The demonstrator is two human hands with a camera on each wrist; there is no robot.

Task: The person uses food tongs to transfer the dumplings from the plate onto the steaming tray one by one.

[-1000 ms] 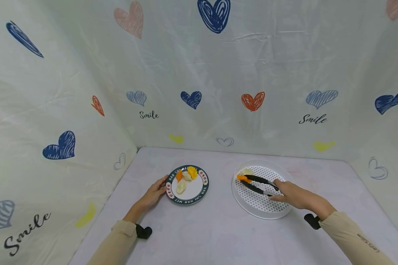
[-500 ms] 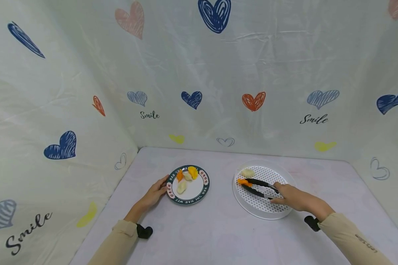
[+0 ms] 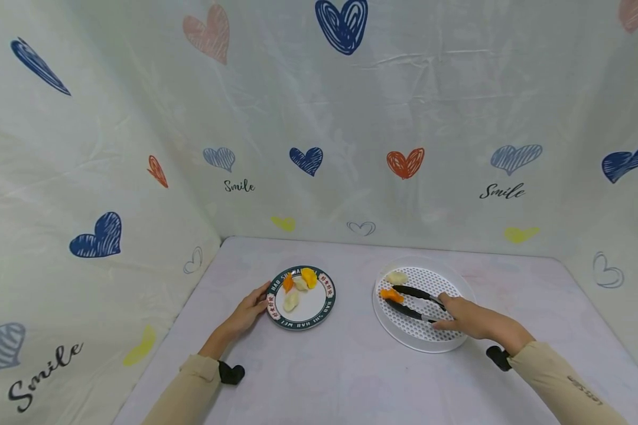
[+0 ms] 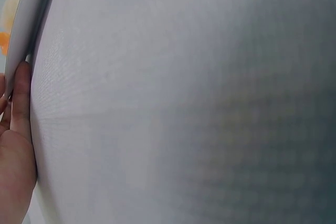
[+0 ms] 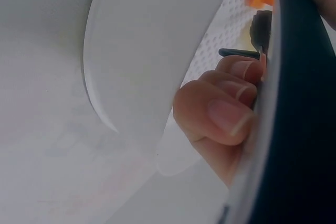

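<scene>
My left hand (image 3: pixel 247 313) holds the left rim of a round plate (image 3: pixel 319 307) with a green lettered border. In the left wrist view its fingers (image 4: pixel 21 90) lie on both sides of the rim. On the plate are an orange piece (image 3: pixel 288 282), a yellow piece (image 3: pixel 309 277) and pale pieces (image 3: pixel 290 300) of what looks like food. My right hand (image 3: pixel 468 316) grips black-tipped tongs (image 3: pixel 412 292) over a white perforated tray (image 3: pixel 430 342). The tongs' tips stand apart around an orange piece (image 3: pixel 391 295) on the tray. A pale piece (image 3: pixel 397 277) lies just behind it.
The plate and tray stand apart on a pale table (image 3: pixel 345 378). A white curtain (image 3: pixel 452 106) printed with hearts hangs behind the table and along its left side.
The orange piece, first at the tongs' tips against the pale piece, now lies a little nearer on the tray. The tongs have spread slightly. My left hand and the plate have stayed still.
</scene>
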